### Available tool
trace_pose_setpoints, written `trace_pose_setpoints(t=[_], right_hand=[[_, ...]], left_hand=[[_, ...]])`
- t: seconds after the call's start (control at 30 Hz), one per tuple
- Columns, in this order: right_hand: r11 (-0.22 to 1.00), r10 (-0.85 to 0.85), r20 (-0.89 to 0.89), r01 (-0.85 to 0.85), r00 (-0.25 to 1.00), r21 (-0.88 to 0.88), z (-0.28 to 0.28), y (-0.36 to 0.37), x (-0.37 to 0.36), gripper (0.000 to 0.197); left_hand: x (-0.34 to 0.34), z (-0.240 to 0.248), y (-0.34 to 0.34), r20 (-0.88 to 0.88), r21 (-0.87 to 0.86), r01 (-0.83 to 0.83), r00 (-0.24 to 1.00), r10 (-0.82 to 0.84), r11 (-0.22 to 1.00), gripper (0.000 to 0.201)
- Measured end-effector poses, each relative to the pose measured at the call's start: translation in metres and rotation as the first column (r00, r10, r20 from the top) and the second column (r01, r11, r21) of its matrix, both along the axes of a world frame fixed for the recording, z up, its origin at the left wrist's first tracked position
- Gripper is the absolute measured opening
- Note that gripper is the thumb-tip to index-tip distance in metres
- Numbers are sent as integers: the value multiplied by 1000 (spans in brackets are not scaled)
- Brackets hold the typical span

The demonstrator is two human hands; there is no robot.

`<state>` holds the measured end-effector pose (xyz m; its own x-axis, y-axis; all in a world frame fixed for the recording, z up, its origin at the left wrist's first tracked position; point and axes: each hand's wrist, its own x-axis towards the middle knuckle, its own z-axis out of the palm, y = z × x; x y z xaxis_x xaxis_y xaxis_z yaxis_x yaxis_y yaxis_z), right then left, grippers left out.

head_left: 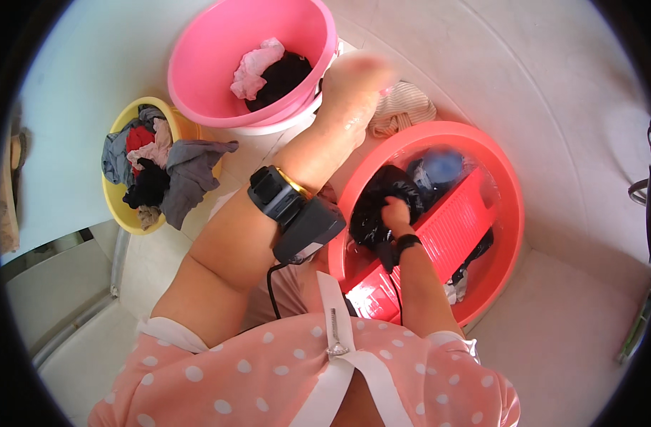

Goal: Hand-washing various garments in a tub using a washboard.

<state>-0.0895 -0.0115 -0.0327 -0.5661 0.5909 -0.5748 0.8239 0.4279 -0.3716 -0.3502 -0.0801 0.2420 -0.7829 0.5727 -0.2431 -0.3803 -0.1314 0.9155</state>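
Observation:
My right hand [395,213] reaches into a large red basin [507,167], its fingers closed on a shiny black wet garment [372,213]. A red ribbed washboard [446,228] leans slantwise across the basin beside that hand. Dark blue cloth [439,171] lies in the water at the far side. My left hand [360,77] is raised between the pink basin [197,64] and a beige striped cloth [404,109]. Motion smears its fingers, so their pose and anything in them cannot be made out.
Inside the pink basin lie a light pink cloth [254,67] and a black one [281,80]. A yellow bucket [115,206] at left holds several garments, with a grey garment [194,174] hanging over its rim. White walls curve around the back and right.

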Motion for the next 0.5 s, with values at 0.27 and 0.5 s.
trace_pose_setpoints(t=[0.27,0.5], right_hand=[[775,-623,-695,404,359,-486,170,70,-6,33],[772,-579,-815,338,27,-538,315,79,4,26]], left_hand=[[4,-8,4,-9,27,-6,1000,6,1000,24],[14,-5,8,-50,5,-10,999,10,1000,22]])
